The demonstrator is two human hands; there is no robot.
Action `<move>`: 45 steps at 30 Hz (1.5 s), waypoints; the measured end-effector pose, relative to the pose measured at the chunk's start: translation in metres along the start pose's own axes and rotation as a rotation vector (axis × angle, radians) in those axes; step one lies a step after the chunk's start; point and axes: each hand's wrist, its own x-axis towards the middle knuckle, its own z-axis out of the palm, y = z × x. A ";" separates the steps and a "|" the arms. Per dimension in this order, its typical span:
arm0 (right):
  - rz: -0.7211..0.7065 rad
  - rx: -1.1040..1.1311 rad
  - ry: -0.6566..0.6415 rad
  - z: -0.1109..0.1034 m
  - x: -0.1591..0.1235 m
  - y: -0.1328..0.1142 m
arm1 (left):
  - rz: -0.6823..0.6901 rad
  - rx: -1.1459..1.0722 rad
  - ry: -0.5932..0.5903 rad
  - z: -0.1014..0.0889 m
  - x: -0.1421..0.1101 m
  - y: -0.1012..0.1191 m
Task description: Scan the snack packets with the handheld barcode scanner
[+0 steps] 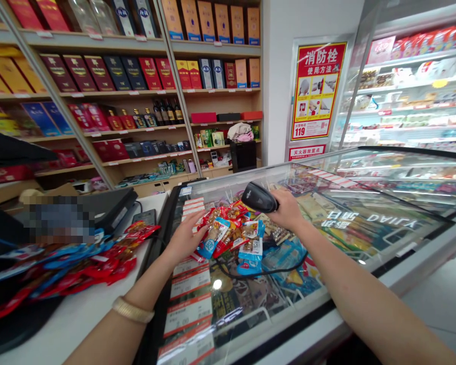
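Note:
A black handheld barcode scanner (259, 197) is gripped in my right hand (289, 209), above the glass top of a chest freezer (247, 309). Beneath its head lies a heap of small red and blue snack packets (231, 230). My left hand (188, 235) rests at the heap's left edge, fingers stretched out and touching the packets. Whether a packet is pinched there is hard to see, but none is lifted. A black cable (251, 276) loops over the glass in front of the heap.
More snack packets (110, 258) are piled on the white counter (99, 324) at left, beside a dark device (116, 213). Price labels (188, 314) line the freezer's left side. Shelves of boxed bottles (125, 73) stand behind; a lit refrigerated case (414, 96) is at right.

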 end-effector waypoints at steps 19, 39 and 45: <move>-0.003 -0.017 -0.075 0.005 -0.003 0.002 | -0.705 0.734 -0.098 -0.062 -0.005 -0.020; 0.022 -0.023 -0.076 0.003 -0.001 -0.003 | -0.477 0.144 0.480 -0.063 -0.001 -0.013; -0.091 0.043 -0.202 -0.004 0.004 -0.019 | -0.493 -0.733 0.491 -0.043 0.004 -0.005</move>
